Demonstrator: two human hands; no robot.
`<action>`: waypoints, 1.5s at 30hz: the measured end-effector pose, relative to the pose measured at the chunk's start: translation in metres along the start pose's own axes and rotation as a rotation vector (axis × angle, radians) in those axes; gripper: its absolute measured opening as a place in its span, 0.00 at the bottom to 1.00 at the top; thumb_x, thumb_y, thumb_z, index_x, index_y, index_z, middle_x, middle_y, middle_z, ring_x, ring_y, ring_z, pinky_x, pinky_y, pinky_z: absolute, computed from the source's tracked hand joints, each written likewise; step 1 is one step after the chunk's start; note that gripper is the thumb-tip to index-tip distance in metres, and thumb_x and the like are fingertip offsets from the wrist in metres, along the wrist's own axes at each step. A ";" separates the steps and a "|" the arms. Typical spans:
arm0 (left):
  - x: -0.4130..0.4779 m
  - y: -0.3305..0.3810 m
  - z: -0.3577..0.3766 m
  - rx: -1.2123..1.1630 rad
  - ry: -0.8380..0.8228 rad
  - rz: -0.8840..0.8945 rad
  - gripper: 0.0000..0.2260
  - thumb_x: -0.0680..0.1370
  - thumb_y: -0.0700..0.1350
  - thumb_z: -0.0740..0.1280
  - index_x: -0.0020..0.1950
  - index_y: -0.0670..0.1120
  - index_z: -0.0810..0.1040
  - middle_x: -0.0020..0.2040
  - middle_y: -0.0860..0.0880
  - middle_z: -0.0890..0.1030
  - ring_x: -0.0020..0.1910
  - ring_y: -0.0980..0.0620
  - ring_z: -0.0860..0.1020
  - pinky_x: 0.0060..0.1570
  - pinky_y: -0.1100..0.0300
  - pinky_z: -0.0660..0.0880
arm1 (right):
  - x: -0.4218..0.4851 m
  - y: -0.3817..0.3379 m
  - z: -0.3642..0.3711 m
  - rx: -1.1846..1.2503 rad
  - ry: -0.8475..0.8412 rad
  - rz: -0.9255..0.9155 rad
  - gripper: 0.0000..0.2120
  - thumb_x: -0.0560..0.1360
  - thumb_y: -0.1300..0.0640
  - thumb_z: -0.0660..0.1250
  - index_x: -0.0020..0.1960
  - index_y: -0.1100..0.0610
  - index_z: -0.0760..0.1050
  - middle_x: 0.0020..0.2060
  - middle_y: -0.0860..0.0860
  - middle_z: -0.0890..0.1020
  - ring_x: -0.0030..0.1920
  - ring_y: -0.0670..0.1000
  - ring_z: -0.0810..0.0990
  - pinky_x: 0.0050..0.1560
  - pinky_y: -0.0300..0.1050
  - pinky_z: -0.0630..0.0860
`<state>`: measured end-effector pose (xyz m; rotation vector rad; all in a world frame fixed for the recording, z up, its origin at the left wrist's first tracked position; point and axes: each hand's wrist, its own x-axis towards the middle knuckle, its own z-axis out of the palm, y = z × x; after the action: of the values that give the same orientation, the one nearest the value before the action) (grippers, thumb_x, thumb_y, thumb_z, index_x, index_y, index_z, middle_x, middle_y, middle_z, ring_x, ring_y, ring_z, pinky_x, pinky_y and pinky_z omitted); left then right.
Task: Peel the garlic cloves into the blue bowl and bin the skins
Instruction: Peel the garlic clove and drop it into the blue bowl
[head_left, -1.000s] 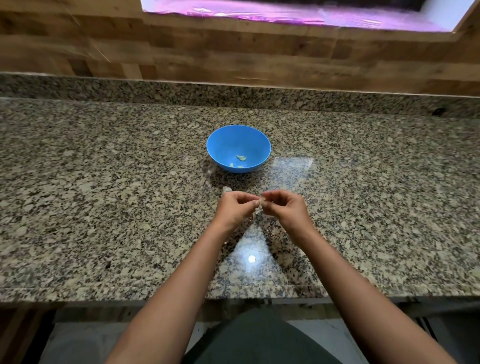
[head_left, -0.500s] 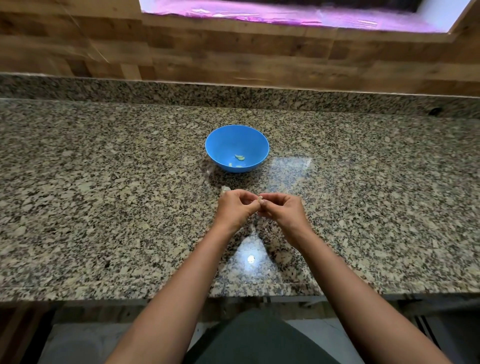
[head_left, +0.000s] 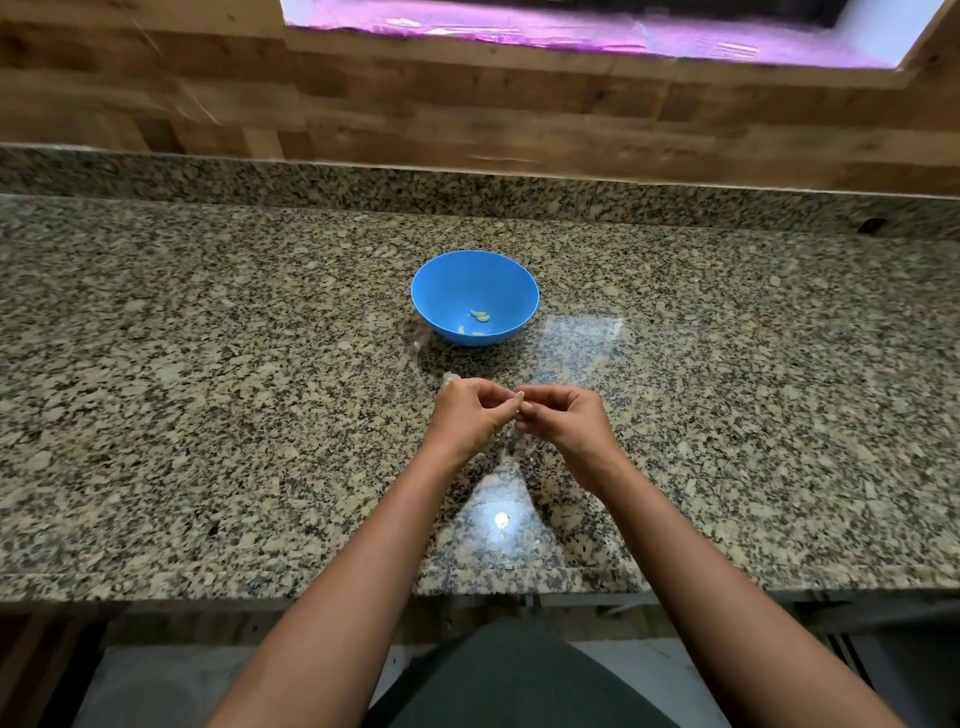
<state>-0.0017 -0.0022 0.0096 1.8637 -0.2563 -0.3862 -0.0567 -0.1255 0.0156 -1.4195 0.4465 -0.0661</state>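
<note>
Garlic clove (head_left: 519, 399): small pale piece, held above the counter just in front of the bowl, pinched from both sides; mostly hidden by fingertips, so peeled or unpeeled cannot be told.
Left hand (head_left: 465, 415): fingers curled inward, thumb and forefinger closed on the clove's left end; knuckles up.
Right hand (head_left: 566, 421): fingers curled likewise, tips pinching the clove's right end; touching the left hand at the fingertips.
Peeled cloves (head_left: 480, 315): a few pale yellow-green pieces lying on the bowl's floor, toward its near side (one pair close together, the others slightly apart).
Blue bowl (head_left: 467, 278): round, plastic-looking, upright on the counter, directly beyond the hands and apart from them.
Loose pale piece (head_left: 450, 378): on the counter, just beside the left hand's far edge; clove or skin cannot be told.
Counter (head_left: 208, 415): speckled granite, polished, running the full width; front edge nearest the person.
Reflections (head_left: 501, 519): bright spot of light on the stone between the forearms; paler rectangular sheen right of the bowl.
Upstand (head_left: 311, 182): low granite strip along the counter's back.
Wall (head_left: 467, 119): brown wood-look planks above the upstand.
Opening (head_left: 571, 31): pink-purple glow at top, blurred.
Forearms: bare, converging from the lower corners.
Dark garment (head_left: 519, 680): at bottom centre, below the counter's edge.
</note>
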 end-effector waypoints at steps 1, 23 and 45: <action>-0.001 0.001 0.000 0.024 0.006 0.016 0.08 0.73 0.44 0.72 0.48 0.40 0.83 0.42 0.45 0.84 0.38 0.53 0.80 0.42 0.61 0.77 | 0.000 -0.001 0.000 -0.001 -0.007 0.007 0.07 0.72 0.70 0.67 0.48 0.62 0.79 0.43 0.60 0.83 0.42 0.55 0.80 0.46 0.44 0.80; 0.000 0.005 0.001 -0.164 0.064 -0.087 0.04 0.73 0.37 0.71 0.45 0.39 0.83 0.41 0.40 0.83 0.37 0.51 0.79 0.47 0.50 0.80 | 0.001 -0.002 0.006 -0.653 0.159 -0.300 0.08 0.73 0.63 0.69 0.51 0.60 0.82 0.42 0.53 0.84 0.41 0.47 0.82 0.45 0.40 0.80; 0.003 -0.003 -0.001 0.071 -0.019 -0.058 0.07 0.76 0.40 0.68 0.53 0.44 0.81 0.46 0.50 0.82 0.45 0.54 0.79 0.51 0.59 0.77 | 0.001 -0.006 -0.008 0.137 0.026 0.106 0.07 0.74 0.71 0.63 0.47 0.62 0.78 0.39 0.56 0.80 0.39 0.50 0.79 0.43 0.39 0.79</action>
<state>0.0012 -0.0012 0.0064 1.9412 -0.2319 -0.4401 -0.0570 -0.1346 0.0199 -1.2600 0.5289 -0.0286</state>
